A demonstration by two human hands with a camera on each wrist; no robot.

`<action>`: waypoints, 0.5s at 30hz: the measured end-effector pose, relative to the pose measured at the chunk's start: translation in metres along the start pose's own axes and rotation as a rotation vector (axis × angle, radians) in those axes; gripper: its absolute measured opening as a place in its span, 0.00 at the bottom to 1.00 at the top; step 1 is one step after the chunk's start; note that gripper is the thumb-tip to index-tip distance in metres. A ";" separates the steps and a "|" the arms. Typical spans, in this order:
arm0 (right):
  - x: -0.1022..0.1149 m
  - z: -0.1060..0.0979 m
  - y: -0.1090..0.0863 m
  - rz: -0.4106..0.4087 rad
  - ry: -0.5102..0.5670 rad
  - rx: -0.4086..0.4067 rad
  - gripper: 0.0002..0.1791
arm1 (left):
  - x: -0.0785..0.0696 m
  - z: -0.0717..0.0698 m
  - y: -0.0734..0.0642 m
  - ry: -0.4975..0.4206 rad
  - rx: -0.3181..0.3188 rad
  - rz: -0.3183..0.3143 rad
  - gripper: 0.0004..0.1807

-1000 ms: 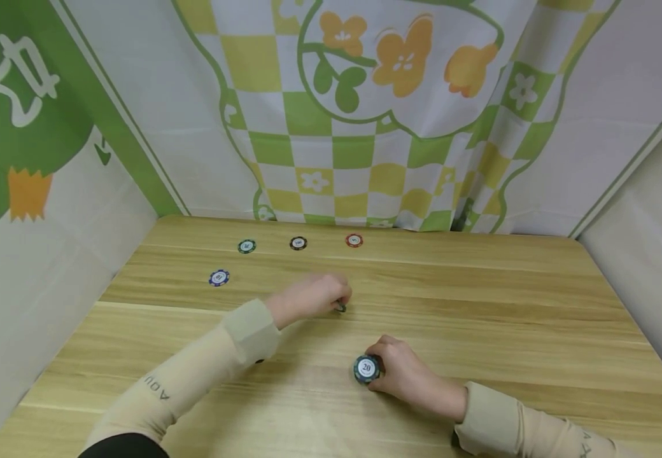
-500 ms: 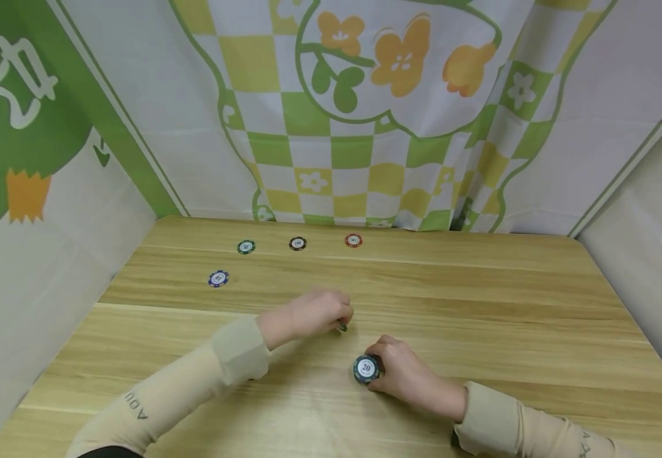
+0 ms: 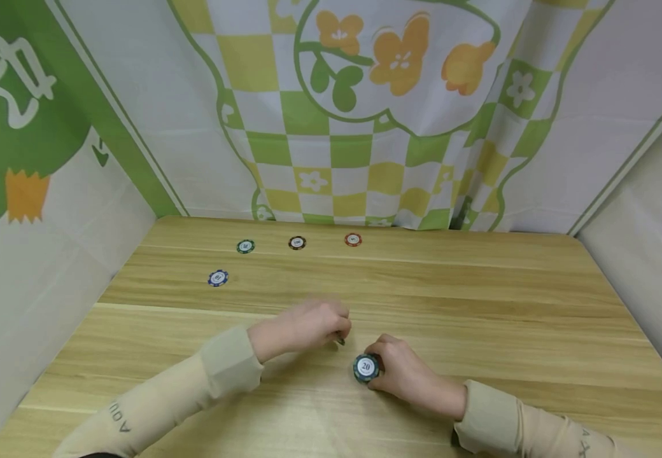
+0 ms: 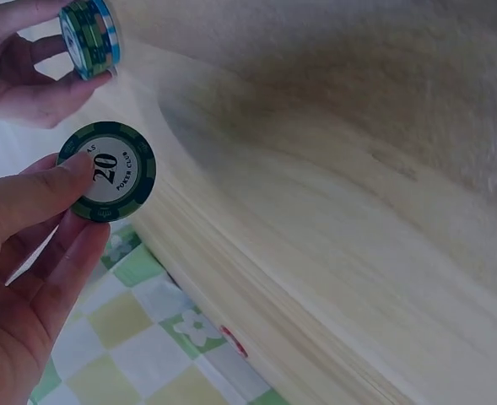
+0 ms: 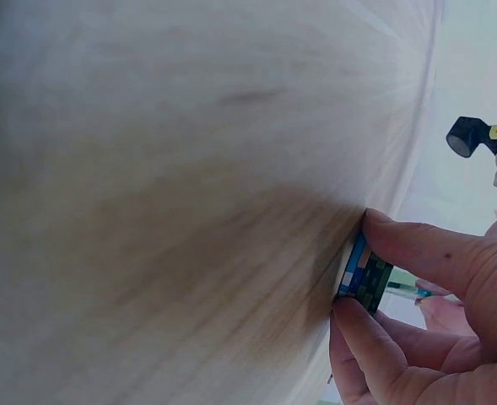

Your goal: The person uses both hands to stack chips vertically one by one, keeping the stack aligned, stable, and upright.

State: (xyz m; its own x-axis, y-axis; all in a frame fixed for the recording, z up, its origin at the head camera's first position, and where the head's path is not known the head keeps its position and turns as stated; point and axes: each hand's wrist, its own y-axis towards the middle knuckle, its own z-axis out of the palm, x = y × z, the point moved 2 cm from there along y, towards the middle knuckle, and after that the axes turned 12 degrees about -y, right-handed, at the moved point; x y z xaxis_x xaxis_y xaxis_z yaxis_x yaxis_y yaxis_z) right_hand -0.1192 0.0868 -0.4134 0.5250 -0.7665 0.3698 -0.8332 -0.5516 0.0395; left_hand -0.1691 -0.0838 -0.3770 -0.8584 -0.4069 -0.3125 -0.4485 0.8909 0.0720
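Observation:
My left hand (image 3: 307, 324) pinches a single green poker chip (image 4: 121, 186) marked 20 between thumb and fingers. In the head view it is above the table, left of and slightly farther back than my right hand (image 3: 408, 372). That right hand grips a short stack of poker chips (image 3: 366, 367) around its edge, thumb on one side and fingers on the other. A green chip marked 20 tops the stack. From the right wrist view, the stack (image 5: 366, 274) shows blue and white edges low down and dark green ones above, close to the tabletop.
Toward the back of the wooden table (image 3: 480, 286) lie a green chip (image 3: 246, 246), a black chip (image 3: 297, 243) marked 100 and a red chip (image 3: 353, 240). A blue chip (image 3: 218, 278) lies nearer at the left. A checkered curtain (image 3: 354, 181) hangs behind the far edge.
My left hand has come nearer to me with the green poker chip, closing in on the stack. My right hand and the stack stay in place.

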 end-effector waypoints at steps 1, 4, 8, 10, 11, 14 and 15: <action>0.000 0.000 0.000 0.001 0.000 0.001 0.22 | -0.001 0.000 0.000 -0.005 0.004 0.000 0.06; 0.000 0.000 0.000 0.002 -0.002 0.003 0.22 | -0.002 0.000 -0.001 -0.033 0.016 -0.007 0.05; 0.000 0.000 0.001 -0.002 -0.008 0.002 0.22 | -0.003 0.000 -0.003 -0.110 0.012 -0.017 0.04; 0.000 0.000 0.001 -0.002 -0.012 0.002 0.22 | -0.003 0.001 -0.003 -0.157 0.005 -0.022 0.05; 0.000 0.000 0.000 -0.003 -0.012 0.002 0.22 | -0.004 0.001 -0.004 -0.168 -0.004 -0.016 0.05; 0.000 0.000 0.000 -0.004 -0.014 0.001 0.22 | -0.005 0.000 -0.004 -0.234 -0.011 -0.047 0.04; 0.000 0.000 0.000 -0.006 -0.014 0.000 0.23 | -0.006 0.001 -0.004 -0.254 -0.009 -0.066 0.04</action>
State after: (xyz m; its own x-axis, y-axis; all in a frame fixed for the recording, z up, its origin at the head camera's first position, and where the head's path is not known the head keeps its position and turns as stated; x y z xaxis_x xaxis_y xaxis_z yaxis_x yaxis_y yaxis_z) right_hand -0.1190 0.0868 -0.4133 0.5324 -0.7678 0.3565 -0.8301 -0.5560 0.0421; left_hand -0.1621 -0.0851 -0.3764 -0.7375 -0.3994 -0.5446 -0.5047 0.8618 0.0515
